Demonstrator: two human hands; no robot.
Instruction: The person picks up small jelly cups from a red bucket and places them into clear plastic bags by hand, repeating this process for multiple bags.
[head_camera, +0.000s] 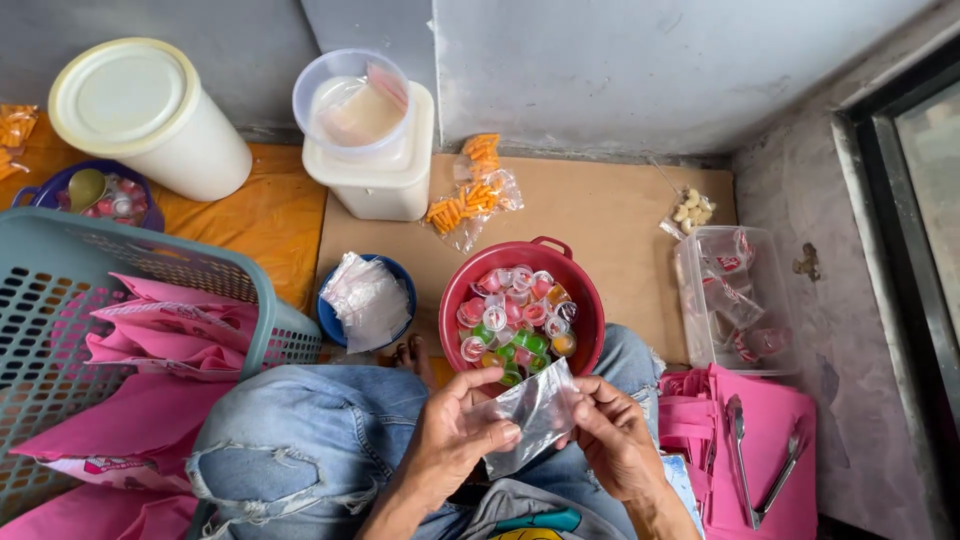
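Both hands hold one small clear plastic bag (532, 415) over my lap. My left hand (452, 432) pinches its left side with thumb and fingers. My right hand (612, 436) grips its right edge. The bag looks empty and crumpled. Just beyond the hands stands a red bowl (583, 292) filled with several small jelly cups in pink, green and orange. Left of it a blue bowl (334, 322) holds a stack of clear plastic bags (367, 299). My knees in torn blue jeans (300, 430) fill the bottom of the view.
A teal laundry basket (120, 270) with pink bags is at left. A round white lidded tub (150, 115) and a square white container (385, 175) with a clear tub on top stand by the wall. Orange snack packets (470, 195), a clear box (735, 300), metal tongs (760, 465) on pink bags lie at right.
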